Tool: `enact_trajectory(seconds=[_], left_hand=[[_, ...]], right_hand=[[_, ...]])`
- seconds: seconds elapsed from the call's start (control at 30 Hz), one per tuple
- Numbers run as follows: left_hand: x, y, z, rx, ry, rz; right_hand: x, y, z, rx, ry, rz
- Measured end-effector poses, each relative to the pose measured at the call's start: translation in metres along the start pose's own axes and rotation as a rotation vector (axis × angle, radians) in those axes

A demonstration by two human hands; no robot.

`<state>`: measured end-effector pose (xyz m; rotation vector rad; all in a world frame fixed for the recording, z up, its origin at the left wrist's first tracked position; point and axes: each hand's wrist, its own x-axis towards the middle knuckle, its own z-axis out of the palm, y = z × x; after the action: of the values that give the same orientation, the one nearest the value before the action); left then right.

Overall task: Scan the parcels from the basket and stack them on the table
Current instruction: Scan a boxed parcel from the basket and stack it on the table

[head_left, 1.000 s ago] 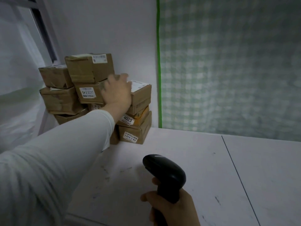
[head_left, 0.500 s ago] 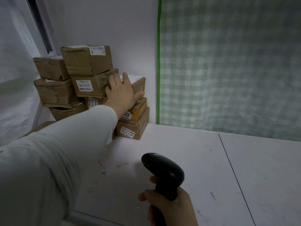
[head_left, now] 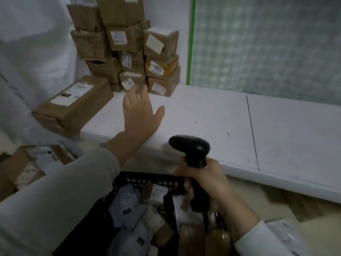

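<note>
Now | left hand (head_left: 140, 113) empty, fingers spread over bench (head_left: 203, 115), free for next pick | right hand (head_left: 204, 182) grips scanner (head_left: 190, 146), ready to scan | parcels (head_left: 127, 36) stacked upper left, wall-braced | basket (head_left: 151, 180) lower centre, more inside

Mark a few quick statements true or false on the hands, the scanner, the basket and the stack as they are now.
1. The right hand grips the black scanner. True.
2. The left hand holds a box. False: it is open over the table, holding nothing.
3. The black basket is empty. False: parcels lie in it.
4. The box marked 4023 sits in the stack with a box above and one below. True.
</note>
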<state>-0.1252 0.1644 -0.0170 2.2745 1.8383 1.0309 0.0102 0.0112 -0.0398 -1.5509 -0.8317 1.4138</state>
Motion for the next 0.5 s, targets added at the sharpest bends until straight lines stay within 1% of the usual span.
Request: enact_trajectory(seconds=[0.13,0.2,0.27,0.33,0.4,0.43,0.5], left_hand=[[-0.096,-0.016,0.0,-0.112,-0.094,0.013],[-0.14,-0.023,0.009,-0.107,-0.13,0.026],[-0.178,-0.03,0.022,-0.094,-0.204,-0.022],[-0.206,-0.036,0.039,-0.128,-0.399,-0.137],[-0.231,-0.042,0.062,-0.125,-0.659,-0.227],[-0.242,-0.044,0.072,-0.12,-0.763,-0.261],[-0.258,-0.045,0.091,-0.103,-0.896,-0.32]], right_hand=[[-0.026,0.024,-0.018,-0.063,0.008,0.029],[-0.037,0.034,-0.025,-0.099,0.0,0.044],[-0.044,0.044,-0.033,-0.135,-0.012,0.062],[-0.046,0.055,-0.043,-0.213,-0.029,0.089],[-0.043,0.066,-0.053,-0.296,-0.049,0.107],[-0.041,0.07,-0.057,-0.334,-0.058,0.114],[-0.035,0.077,-0.063,-0.392,-0.075,0.137]])
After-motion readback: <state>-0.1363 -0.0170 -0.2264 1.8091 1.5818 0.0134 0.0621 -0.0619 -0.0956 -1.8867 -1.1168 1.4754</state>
